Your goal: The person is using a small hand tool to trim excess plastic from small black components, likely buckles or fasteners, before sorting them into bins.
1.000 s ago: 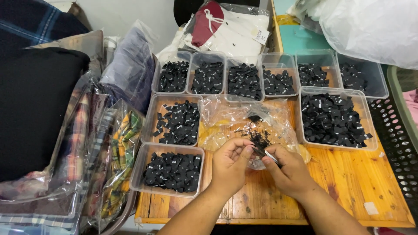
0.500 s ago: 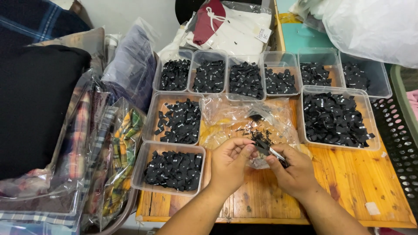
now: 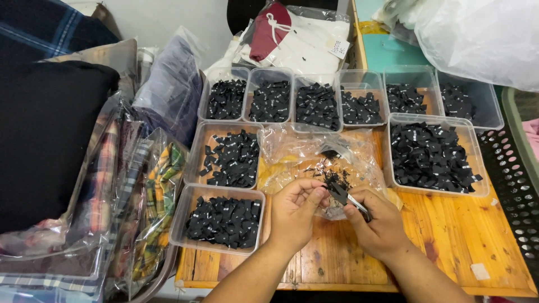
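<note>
Small black fabric label [image 3: 337, 193], a folded strip, is pinched between both hands above the wooden tabletop [image 3: 449, 235], its long axis slanting from upper left down to lower right. The left hand [image 3: 295, 210] grips its upper end with thumb and fingers; the right hand [image 3: 379, 224] clasps the lower end together with a thin silvery tool whose shape is hard to make out. Just behind the hands lies a crumpled clear plastic bag [image 3: 314, 154] with a few loose black labels in it. 9 clear plastic trays of black labels surround it: 6 in a back row, 2 at left [image 3: 193, 196], 1 large tray [image 3: 432, 120] at right. Bagged plaid fabrics [image 3: 151, 196] at left are cut off by the edge.
</note>
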